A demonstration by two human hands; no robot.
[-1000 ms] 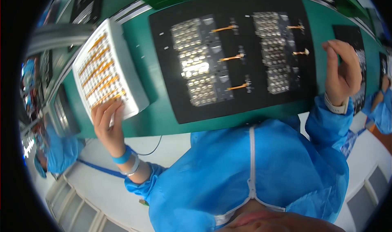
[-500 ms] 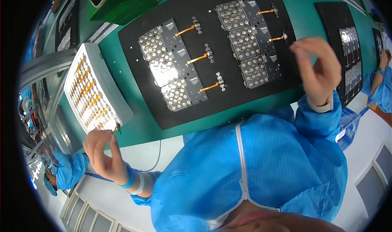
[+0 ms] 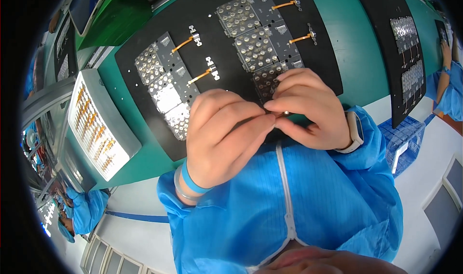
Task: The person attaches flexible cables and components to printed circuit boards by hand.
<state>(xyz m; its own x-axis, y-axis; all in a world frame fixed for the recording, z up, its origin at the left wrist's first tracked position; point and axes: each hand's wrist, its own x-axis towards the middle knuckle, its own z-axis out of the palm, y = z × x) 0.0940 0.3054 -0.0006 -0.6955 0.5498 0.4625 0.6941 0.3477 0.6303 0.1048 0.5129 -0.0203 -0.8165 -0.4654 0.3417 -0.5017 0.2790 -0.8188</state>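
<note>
A small part (image 3: 286, 113) sat pinched where both hands met, before the chest and by the near edge of the black mat (image 3: 324, 66); fingers hid most of it. The left hand (image 3: 224, 134) arched over from its side, fingers close together, tips pressed on the part. The right hand (image 3: 313, 110) curled in to face it, thumb and forefinger nipping the part, the other fingers bent above.

Circuit boards (image 3: 238, 17) lay on the mat in two columns, orange ribbon connectors (image 3: 285, 5) reaching out from them; the hands partly covered the nearest. A white tray (image 3: 120, 127) of orange-strip parts (image 3: 90, 122) rested to the left on the green table (image 3: 357, 42). Beyond stood a green bin (image 3: 115, 16); a blue basket (image 3: 407, 136) sat lower right. Co-workers in blue showed at both edges.
</note>
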